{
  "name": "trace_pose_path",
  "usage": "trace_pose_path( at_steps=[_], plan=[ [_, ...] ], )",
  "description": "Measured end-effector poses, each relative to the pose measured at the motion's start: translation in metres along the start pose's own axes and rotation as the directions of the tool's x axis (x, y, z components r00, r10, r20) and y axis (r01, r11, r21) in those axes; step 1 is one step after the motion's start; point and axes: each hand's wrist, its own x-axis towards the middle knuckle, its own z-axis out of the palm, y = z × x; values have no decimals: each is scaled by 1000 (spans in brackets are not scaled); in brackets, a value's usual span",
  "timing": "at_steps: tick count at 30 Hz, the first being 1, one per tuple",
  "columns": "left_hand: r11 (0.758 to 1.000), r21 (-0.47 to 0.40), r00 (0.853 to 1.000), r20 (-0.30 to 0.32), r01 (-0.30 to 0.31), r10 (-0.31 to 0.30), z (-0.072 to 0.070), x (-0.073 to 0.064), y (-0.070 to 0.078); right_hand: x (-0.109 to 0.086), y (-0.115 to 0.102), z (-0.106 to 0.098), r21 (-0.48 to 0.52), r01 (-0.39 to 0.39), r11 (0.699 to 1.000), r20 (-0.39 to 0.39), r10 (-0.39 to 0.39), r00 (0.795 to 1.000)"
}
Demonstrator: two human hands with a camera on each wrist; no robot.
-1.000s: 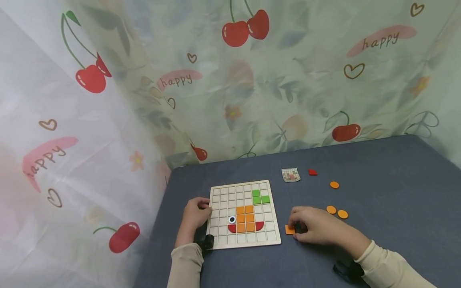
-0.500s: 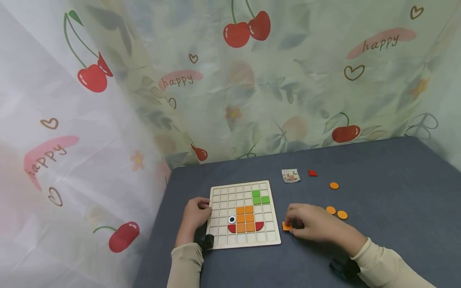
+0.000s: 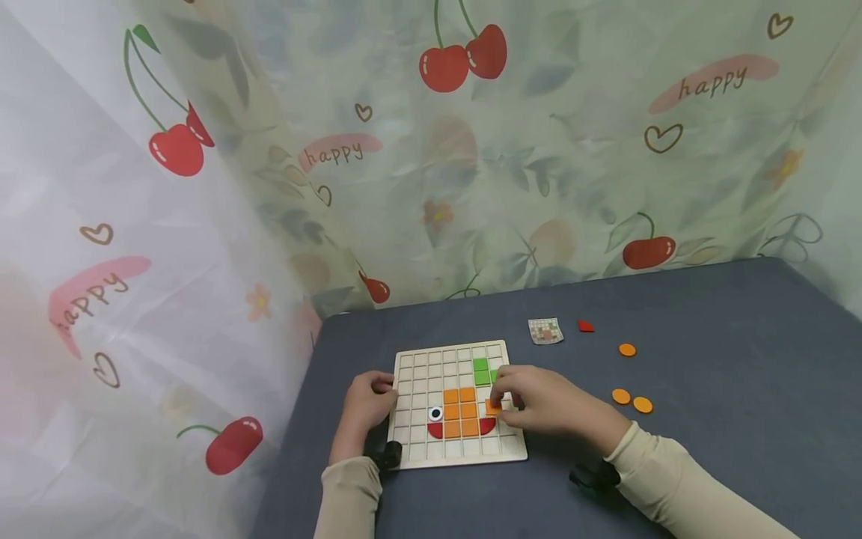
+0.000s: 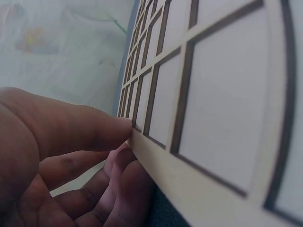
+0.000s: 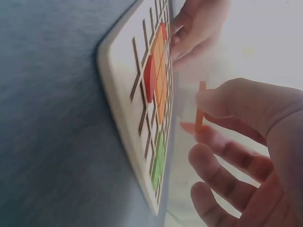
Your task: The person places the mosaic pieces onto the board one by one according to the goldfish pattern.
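A square wooden grid board [image 3: 412, 449] lies on the dark table. My left hand [image 3: 367, 404] holds its left edge, with the thumb on the rim and the other fingers curled at its side, as the left wrist view shows. Between thumb and index finger, my right hand [image 3: 548, 400] pinches an orange square tile [image 5: 200, 111] above the right part of the board. Set in the board are a block of orange tiles [image 3: 460, 412], red rounded pieces [image 3: 488, 426] on either side, a white-and-black eye piece [image 3: 435, 413] and green tiles [image 3: 481, 370], one partly hidden by my right fingers.
Right of the board lie several loose orange discs [image 3: 627, 349] and a red piece [image 3: 586, 326] with a curved side. A small printed picture card [image 3: 545, 331] lies behind them. A patterned curtain [image 3: 525, 172] hangs along the table's far and left sides.
My right hand has carried the orange square tile from the table beside the board leftward over the board's right part. My left hand has stayed at the board's left edge.
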Motion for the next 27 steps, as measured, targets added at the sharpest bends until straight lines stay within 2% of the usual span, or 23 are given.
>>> trace_pose_path(
  at_steps=[3,7,13,16,20,27],
  plan=[
    [1000,-4,1000,-1,0,0,1,-1,1,15,-2,5,13,18,1000,-5,-18,1000],
    [1000,-2,1000,1,-5,5,1,0,0,35,-5,14,21,4,1000,-8,-4,1000],
    [1000,-4,1000,0,-7,7,1,1,-1,66,-11,27,-24,-11,1000,2,11,1000],
    [1000,-4,1000,4,-11,11,0,1,-3,80,-14,33,-15,-13,1000,23,14,1000],
    [1000,-8,1000,11,-18,18,0,1,-4,91,-18,40,10,-24,1000,52,24,998],
    [1000,-6,1000,7,-24,25,0,2,-3,98,-21,46,-16,-41,999,71,42,997]
  ],
)
